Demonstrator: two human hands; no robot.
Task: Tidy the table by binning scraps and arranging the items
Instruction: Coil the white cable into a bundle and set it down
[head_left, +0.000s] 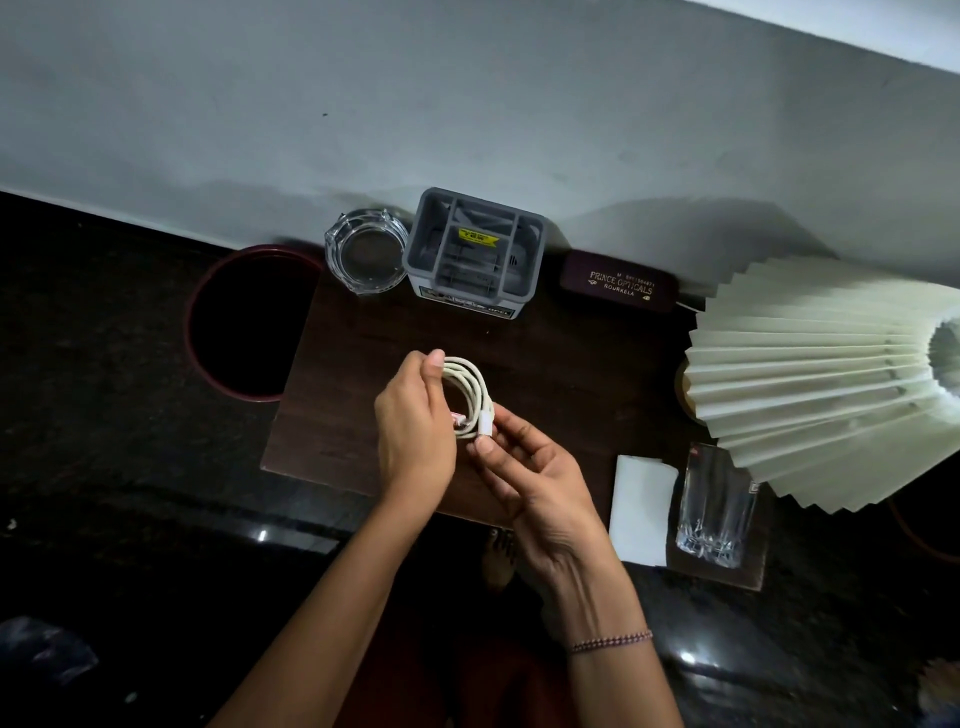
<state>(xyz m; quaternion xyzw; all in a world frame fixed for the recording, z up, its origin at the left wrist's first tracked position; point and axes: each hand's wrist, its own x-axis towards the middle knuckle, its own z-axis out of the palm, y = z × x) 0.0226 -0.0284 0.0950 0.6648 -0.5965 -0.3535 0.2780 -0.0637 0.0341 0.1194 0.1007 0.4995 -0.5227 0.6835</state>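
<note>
A white cable (475, 384) is wound into a small coil above the middle of the dark wooden table (550, 364). My left hand (413, 431) pinches the coil's left side between thumb and fingers. My right hand (535, 483) grips the coil's lower end at the white plug. A dark red round bin (208, 358) stands on the floor just left of the table. A grey compartment organiser (475, 254) sits at the table's back edge against the wall.
A glass ashtray (366, 252) sits left of the organiser, a maroon spectacle case (618, 283) right of it. A pleated cream lampshade (810, 384) fills the right side. A white paper (641, 506) and a tall drinking glass (714, 506) stand front right.
</note>
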